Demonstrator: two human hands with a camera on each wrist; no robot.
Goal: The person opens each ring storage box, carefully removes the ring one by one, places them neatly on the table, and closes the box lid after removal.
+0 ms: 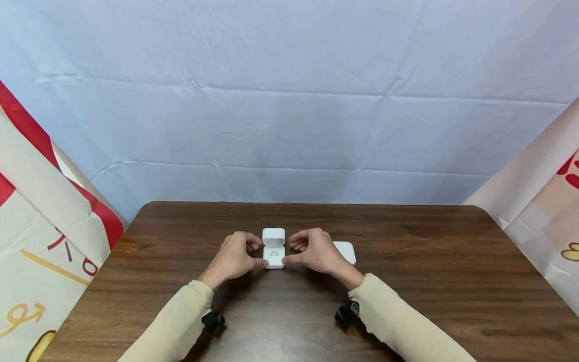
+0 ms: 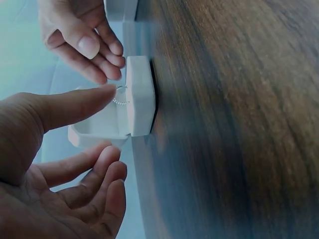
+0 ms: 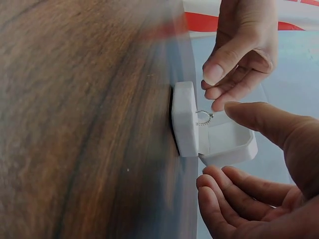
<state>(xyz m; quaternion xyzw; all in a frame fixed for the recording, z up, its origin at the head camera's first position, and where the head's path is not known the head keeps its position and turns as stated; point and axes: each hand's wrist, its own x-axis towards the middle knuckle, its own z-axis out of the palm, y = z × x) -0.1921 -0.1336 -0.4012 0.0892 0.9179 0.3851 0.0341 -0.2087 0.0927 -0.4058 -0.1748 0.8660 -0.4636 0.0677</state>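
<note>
A small white ring box [image 1: 273, 236] stands on the table with its lid raised at the back. Upright in its base sits a silver ring [image 3: 204, 124] with sparkling stones along the band. On the box's left side is my left hand [image 1: 232, 255], its fingers loosely bent and holding nothing. My right hand [image 1: 316, 250] mirrors it on the right side, thumb close to the box's front corner. Both thumbs are near the front of the base; whether they touch it I cannot tell. Neither hand grips the box or the ring.
Just behind my right wrist lies a white rounded-square object [image 1: 346, 251], partly hidden by the hand. The dark wooden table [image 1: 429, 281] reaches back to a pale hanging cloth [image 1: 289, 125]. Patterned cloths hang at both sides.
</note>
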